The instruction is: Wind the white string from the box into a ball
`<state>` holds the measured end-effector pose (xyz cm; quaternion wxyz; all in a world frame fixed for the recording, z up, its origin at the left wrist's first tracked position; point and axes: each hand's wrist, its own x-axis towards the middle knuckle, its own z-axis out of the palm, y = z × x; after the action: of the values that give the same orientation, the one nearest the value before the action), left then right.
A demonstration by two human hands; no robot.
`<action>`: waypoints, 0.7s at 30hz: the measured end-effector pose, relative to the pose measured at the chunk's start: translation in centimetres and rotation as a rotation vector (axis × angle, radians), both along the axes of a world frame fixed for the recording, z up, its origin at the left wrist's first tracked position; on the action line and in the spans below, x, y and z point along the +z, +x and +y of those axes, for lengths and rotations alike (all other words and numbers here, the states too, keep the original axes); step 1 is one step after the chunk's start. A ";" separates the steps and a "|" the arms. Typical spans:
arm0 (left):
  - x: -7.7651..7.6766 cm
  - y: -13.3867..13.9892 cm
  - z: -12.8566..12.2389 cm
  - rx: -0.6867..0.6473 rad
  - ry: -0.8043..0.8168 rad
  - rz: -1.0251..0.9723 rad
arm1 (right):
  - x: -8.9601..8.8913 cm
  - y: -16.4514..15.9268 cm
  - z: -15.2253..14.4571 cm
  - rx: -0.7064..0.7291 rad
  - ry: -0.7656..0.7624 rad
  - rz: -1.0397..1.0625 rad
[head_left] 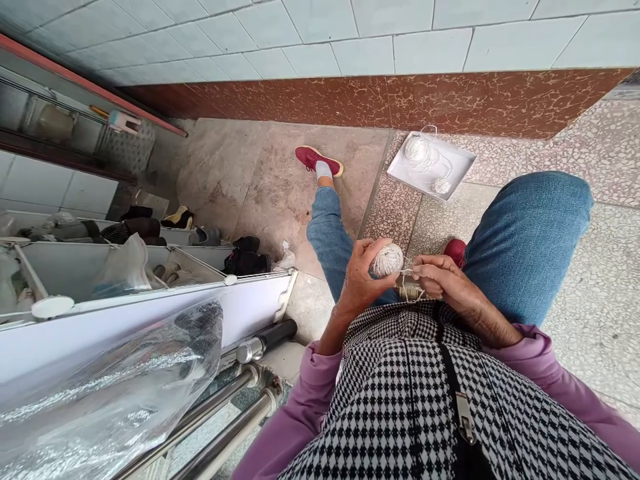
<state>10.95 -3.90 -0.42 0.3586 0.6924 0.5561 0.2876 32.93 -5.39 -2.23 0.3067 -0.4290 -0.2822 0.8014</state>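
My left hand (364, 277) is closed around a ball of white yarn (388, 259), held above my lap with thumb and fingers on either side of it. Just to the right, my right hand (443, 279) pinches a strand of the yarn (407, 271) close to the ball. A loose loop of the strand hangs between the two hands, over the checked apron (400, 373). On the floor ahead, a shallow white box lid (457, 163) holds a larger ball of white yarn (416, 148) and a smaller one (441, 185), with loose strands between them.
A shoe rack (250, 293) with several shoes and plastic bags stands at the left. Clear plastic sheeting (125, 373) drapes over its side, above metal rails (225, 427). A tiled wall (360, 57) with a brown base (325, 103) runs across the front.
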 end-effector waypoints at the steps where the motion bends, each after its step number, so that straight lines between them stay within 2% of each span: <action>1: -0.1 0.0 -0.1 -0.008 -0.002 0.014 | -0.1 0.2 0.0 -0.006 -0.011 0.013; 6: -0.1 0.0 -0.8 -0.056 -0.080 -0.038 | 0.0 1.9 0.8 -0.069 -0.015 0.054; 10: 0.3 -0.2 -0.9 -0.177 -0.291 -0.253 | -0.5 2.1 2.0 -0.075 0.139 -0.053; 13: -0.2 -0.3 -1.3 -0.189 -0.517 -0.498 | -1.2 1.1 2.2 -0.065 0.299 -0.142; 17: -1.7 0.0 -2.1 -0.080 -0.722 -0.861 | -2.0 -0.5 1.4 -0.056 0.466 -0.237; 21: -2.7 0.6 -1.7 0.196 -0.685 -1.028 | -2.3 -1.4 0.2 0.035 0.604 -0.393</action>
<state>11.53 -5.57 -3.11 0.7540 0.2572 0.4339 0.4209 31.54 -5.20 -4.56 0.3459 -0.4600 -0.5670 0.5894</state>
